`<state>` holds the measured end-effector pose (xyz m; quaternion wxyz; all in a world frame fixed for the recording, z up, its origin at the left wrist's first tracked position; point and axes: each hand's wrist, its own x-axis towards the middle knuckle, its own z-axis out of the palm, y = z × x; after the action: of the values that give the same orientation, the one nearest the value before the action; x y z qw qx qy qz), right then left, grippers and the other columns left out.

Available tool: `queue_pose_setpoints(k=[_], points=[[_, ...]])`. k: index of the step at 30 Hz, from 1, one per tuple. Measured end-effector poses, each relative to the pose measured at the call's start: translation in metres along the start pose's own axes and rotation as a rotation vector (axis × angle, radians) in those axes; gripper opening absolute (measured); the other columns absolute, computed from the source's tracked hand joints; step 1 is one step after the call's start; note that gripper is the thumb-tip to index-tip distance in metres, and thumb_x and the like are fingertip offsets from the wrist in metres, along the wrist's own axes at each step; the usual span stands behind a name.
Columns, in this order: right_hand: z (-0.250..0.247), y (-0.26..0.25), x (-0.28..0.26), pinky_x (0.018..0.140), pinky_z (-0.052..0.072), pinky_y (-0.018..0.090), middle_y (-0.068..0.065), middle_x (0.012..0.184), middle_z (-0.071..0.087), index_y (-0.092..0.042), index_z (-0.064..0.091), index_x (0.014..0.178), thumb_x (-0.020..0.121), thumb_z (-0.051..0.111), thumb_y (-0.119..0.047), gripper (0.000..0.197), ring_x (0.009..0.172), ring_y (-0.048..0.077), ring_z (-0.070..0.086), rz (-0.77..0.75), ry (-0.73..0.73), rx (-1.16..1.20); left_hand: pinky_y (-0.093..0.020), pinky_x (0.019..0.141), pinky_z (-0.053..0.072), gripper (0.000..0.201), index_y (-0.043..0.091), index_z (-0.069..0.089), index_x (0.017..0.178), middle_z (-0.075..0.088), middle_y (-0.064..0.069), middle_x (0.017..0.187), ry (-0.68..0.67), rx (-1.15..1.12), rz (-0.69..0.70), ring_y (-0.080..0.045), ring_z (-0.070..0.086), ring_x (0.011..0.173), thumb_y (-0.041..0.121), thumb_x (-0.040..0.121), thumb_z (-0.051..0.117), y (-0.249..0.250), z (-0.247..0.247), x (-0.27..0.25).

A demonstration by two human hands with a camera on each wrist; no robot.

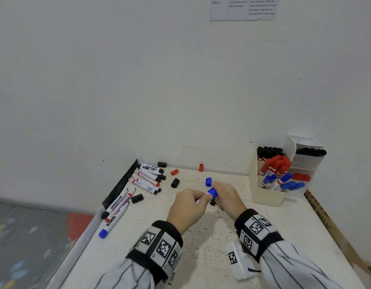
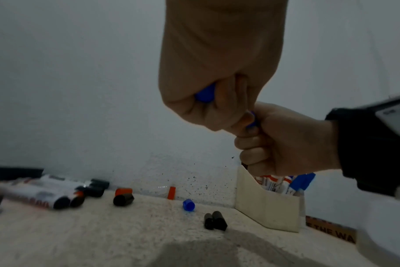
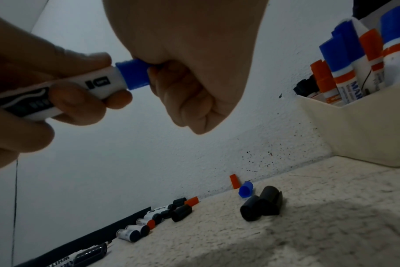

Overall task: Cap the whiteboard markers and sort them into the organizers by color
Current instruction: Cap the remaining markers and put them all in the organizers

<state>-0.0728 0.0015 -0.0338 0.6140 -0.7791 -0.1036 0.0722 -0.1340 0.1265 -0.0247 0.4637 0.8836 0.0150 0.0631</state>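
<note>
My left hand [image 1: 189, 202] grips the white barrel of a blue whiteboard marker [image 3: 98, 82] above the table's middle. My right hand [image 1: 225, 196] is curled round the blue cap [image 1: 212, 192] seated on that marker's end [image 3: 132, 74]. In the left wrist view the marker's blue tail [image 2: 204, 94] shows inside my left fist, and the blue cap [image 2: 251, 120] shows at my right hand [image 2: 286, 142]. A cream organizer [image 1: 268, 195] at the right holds black, red and blue markers in separate rows.
Uncapped markers [image 1: 149, 176] lie in a pile at the back left, more [image 1: 115, 209] near the left edge. Loose caps lie about: blue [image 1: 208, 182], red [image 1: 174, 172], red [image 1: 201, 167], black [image 1: 175, 182], black [image 1: 137, 198]. Two black caps [image 3: 260, 202] lie under my hands.
</note>
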Motion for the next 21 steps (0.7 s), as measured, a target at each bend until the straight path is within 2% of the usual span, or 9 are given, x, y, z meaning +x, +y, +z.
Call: queue_pose_setpoints(k=[2, 3, 5, 7, 11, 17, 19, 21], points=[[-0.001, -0.001, -0.002, 0.040, 0.023, 0.016, -0.002, 0.049, 0.028, -0.013, 0.034, 0.059, 0.094, 0.037, -0.013, 0.036, 0.039, 0.005, 0.025, -0.039, -0.022, 0.009, -0.019, 0.042, 0.029, 0.040, 0.002, 0.067, 0.073, 0.051, -0.009, 0.064, -0.054, -0.194, -0.077, -0.008, 0.032, 0.037, 0.033, 0.093, 0.052, 0.001, -0.001, -0.001], [-0.002, -0.001, -0.003, 0.040, 0.024, 0.016, -0.001, 0.052, 0.029, -0.013, 0.034, 0.060, 0.095, 0.036, -0.013, 0.035, 0.042, 0.007, 0.027, -0.057, -0.039, 0.013, -0.017, 0.038, 0.025, 0.043, -0.003, 0.066, 0.082, 0.051, -0.009, 0.066, -0.097, -0.298, -0.136, -0.008, 0.030, 0.034, 0.034, 0.094, 0.049, 0.002, -0.002, -0.003], [-0.001, 0.001, -0.004, 0.042, 0.026, 0.016, 0.005, 0.058, 0.033, -0.014, 0.035, 0.062, 0.093, 0.038, -0.020, 0.031, 0.050, 0.012, 0.031, -0.086, -0.073, 0.030, -0.012, 0.037, 0.019, 0.041, 0.002, 0.065, 0.086, 0.050, -0.004, 0.063, -0.177, -0.469, -0.250, -0.007, 0.026, 0.032, 0.036, 0.097, 0.045, 0.005, -0.003, -0.005], [-0.001, 0.001, -0.004, 0.044, 0.027, 0.016, 0.008, 0.064, 0.034, -0.014, 0.036, 0.064, 0.088, 0.038, -0.027, 0.027, 0.055, 0.014, 0.033, -0.093, -0.090, 0.044, -0.011, 0.037, 0.017, 0.036, 0.009, 0.064, 0.086, 0.048, 0.002, 0.059, -0.212, -0.539, -0.301, -0.006, 0.024, 0.032, 0.037, 0.097, 0.044, 0.008, -0.003, -0.007], [0.001, 0.005, -0.003, 0.046, 0.026, 0.017, 0.001, 0.059, 0.031, -0.014, 0.035, 0.063, 0.097, 0.035, -0.016, 0.034, 0.051, 0.010, 0.028, -0.067, -0.086, 0.013, -0.012, 0.037, 0.018, 0.037, 0.007, 0.065, 0.090, 0.049, 0.001, 0.063, -0.173, -0.487, -0.285, -0.006, 0.026, 0.032, 0.037, 0.097, 0.045, 0.003, -0.002, -0.005], [0.009, 0.003, 0.006, 0.055, 0.027, 0.021, -0.001, 0.062, 0.034, -0.018, 0.037, 0.062, 0.098, 0.034, -0.020, 0.036, 0.055, 0.010, 0.029, -0.118, -0.142, -0.221, -0.016, 0.037, 0.024, 0.036, 0.009, 0.068, 0.090, 0.056, 0.002, 0.065, -0.087, -0.445, -0.282, -0.009, 0.035, 0.037, 0.038, 0.095, 0.048, -0.011, -0.004, 0.000], [0.013, -0.002, 0.012, 0.055, 0.027, 0.022, -0.002, 0.061, 0.036, -0.018, 0.040, 0.064, 0.098, 0.035, -0.024, 0.035, 0.053, 0.010, 0.030, -0.112, -0.159, -0.213, -0.018, 0.043, 0.032, 0.039, 0.011, 0.069, 0.093, 0.061, 0.003, 0.069, -0.069, -0.382, -0.274, -0.011, 0.043, 0.047, 0.041, 0.095, 0.044, -0.014, -0.010, 0.005], [0.018, -0.005, 0.018, 0.053, 0.027, 0.020, -0.002, 0.060, 0.037, -0.015, 0.043, 0.067, 0.098, 0.037, -0.026, 0.034, 0.051, 0.009, 0.030, -0.123, -0.170, -0.223, -0.019, 0.054, 0.038, 0.047, 0.011, 0.069, 0.098, 0.064, 0.002, 0.080, -0.021, -0.300, -0.295, -0.011, 0.051, 0.063, 0.046, 0.097, 0.037, -0.021, -0.020, 0.010]])
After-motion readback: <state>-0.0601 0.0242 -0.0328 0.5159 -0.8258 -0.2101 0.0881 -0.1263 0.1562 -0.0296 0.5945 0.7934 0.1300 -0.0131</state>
